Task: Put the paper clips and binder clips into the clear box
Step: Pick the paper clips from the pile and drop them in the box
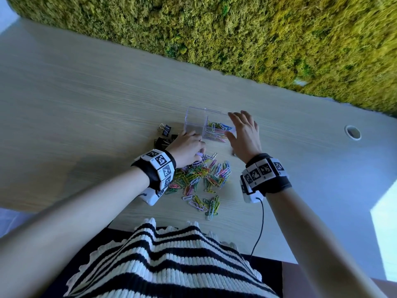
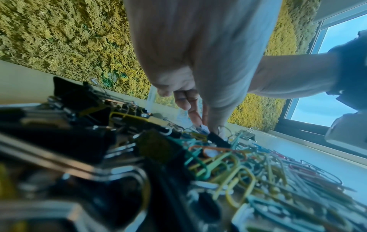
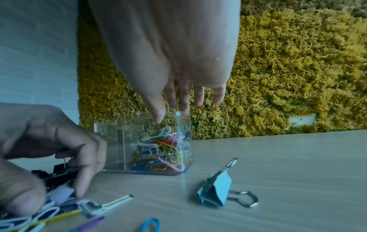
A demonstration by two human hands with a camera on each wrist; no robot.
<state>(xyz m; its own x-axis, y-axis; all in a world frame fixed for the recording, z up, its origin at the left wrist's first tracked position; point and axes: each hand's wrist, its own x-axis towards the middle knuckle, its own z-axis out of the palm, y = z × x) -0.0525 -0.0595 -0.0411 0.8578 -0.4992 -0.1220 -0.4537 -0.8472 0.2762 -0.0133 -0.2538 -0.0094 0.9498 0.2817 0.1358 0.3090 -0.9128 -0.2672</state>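
A clear box (image 1: 194,119) with two compartments stands on the wooden table; coloured paper clips (image 1: 217,130) fill its right compartment. My right hand (image 1: 238,127) hovers over that side, fingers (image 3: 184,100) straight and holding nothing. A heap of loose paper clips (image 1: 202,177) lies in front of the box. My left hand (image 1: 198,151) is down at the heap's far left, its fingers (image 3: 83,157) curled onto black binder clips (image 3: 57,171). More black binder clips (image 1: 164,134) sit to the box's left. A light blue binder clip (image 3: 216,191) lies alone near the box.
A green moss wall (image 1: 257,39) runs along the table's far edge. A round cable hole (image 1: 352,132) sits in the table at the right. A black cable (image 1: 260,229) hangs from my right wrist over the near edge.
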